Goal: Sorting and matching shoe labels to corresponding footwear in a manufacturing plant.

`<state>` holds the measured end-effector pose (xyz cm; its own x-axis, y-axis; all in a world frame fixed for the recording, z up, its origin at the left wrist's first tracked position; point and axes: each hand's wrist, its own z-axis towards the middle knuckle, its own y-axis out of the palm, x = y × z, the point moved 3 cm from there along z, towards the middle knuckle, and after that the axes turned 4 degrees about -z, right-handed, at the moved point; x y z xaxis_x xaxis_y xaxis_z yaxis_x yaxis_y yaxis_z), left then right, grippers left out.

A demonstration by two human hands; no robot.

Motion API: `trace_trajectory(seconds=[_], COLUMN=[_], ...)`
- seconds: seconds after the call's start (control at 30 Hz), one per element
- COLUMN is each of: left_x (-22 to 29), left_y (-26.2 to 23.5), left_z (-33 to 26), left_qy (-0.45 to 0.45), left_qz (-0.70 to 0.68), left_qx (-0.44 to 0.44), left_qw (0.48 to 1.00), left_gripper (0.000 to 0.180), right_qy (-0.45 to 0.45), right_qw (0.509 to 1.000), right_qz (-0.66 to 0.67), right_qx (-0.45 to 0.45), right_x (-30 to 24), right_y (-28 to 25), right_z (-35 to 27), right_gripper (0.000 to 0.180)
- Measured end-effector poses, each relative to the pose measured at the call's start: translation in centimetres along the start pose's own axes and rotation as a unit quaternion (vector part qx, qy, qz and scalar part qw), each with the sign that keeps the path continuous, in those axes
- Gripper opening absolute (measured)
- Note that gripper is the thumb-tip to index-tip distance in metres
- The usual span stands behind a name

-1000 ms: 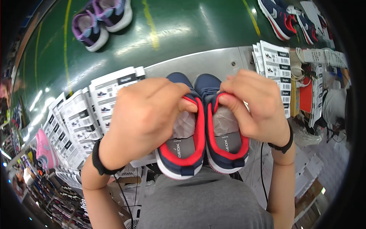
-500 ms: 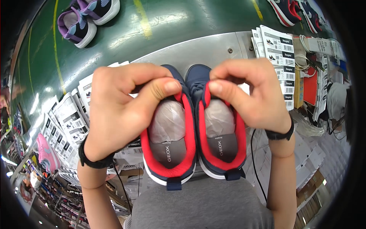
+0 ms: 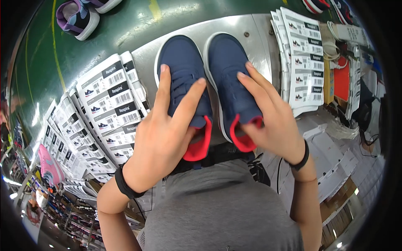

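Observation:
Side by side in front of me are two navy sneakers with white soles and red linings, toes pointing away and heels close to my grey shirt. My left hand [image 3: 161, 136] grips the left sneaker [image 3: 180, 52]. Two of its fingers stretch over the laces, and its thumb goes in at the red collar. On the right sneaker [image 3: 228, 54], my right hand [image 3: 278, 127] holds on in a similar way: fingers along the outer side of the upper, thumb at the opening, slightly blurred. The insoles are mostly hidden now.
Under the shoes is a metal plate [image 3: 144, 52] beside a green table [image 3: 121, 27]. Folded printed label sheets [image 3: 106, 98] lie left, more label sheets [image 3: 303, 62] right. A purple-and-black shoe [image 3: 77, 19] stands far left, a pink shoe [image 3: 50, 165] near left. Cables [image 3: 331, 50] lie right.
The sneakers have moved away from me and tipped so their uppers and toes show. My hands have gone from pinching the tongues to spreading over the uppers. The view has shifted slightly.

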<state>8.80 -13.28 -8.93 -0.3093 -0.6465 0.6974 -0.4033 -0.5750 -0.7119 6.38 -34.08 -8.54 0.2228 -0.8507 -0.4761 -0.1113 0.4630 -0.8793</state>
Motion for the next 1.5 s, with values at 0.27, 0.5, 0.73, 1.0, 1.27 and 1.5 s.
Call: trace_trajectory(seconds=[0.27,0.5,0.73,1.0,1.27,1.5], left_x=[1.2,3.2,0.0,-5.7,0.3,-14.8], left_y=[-5.3,-7.0,-3.3,-8.7,-9.9,-15.4], left_z=[3.7,7.7,7.8,14.1,2.6,-17.9], left_qy=[0.011,0.083,-0.011,-0.077,0.087,-0.24], left_qz=[-0.024,-0.524,-0.679,-0.516,-0.195,0.13], left_qx=[-0.028,0.212,0.144,0.218,-0.055,0.292], left_qw=[0.999,0.821,0.72,0.825,0.975,0.917], left_gripper=[0.062,0.072,0.06,0.056,0.038,0.053], right_qy=[0.002,0.041,0.046,0.053,0.156,-0.111], right_qw=[0.996,0.771,0.751,0.783,0.948,0.955], right_qz=[0.062,0.588,0.595,0.586,0.209,0.259], right_qx=[-0.063,0.239,0.282,0.203,0.181,0.089], right_x=[0.1,-0.5,3.6,7.9,11.9,-7.2], right_y=[-3.7,-8.1,-3.5,-2.7,1.9,1.8], right_z=[3.1,3.7,-2.5,10.9,20.1,14.3], right_gripper=[0.052,0.06,0.052,0.043,0.051,0.013])
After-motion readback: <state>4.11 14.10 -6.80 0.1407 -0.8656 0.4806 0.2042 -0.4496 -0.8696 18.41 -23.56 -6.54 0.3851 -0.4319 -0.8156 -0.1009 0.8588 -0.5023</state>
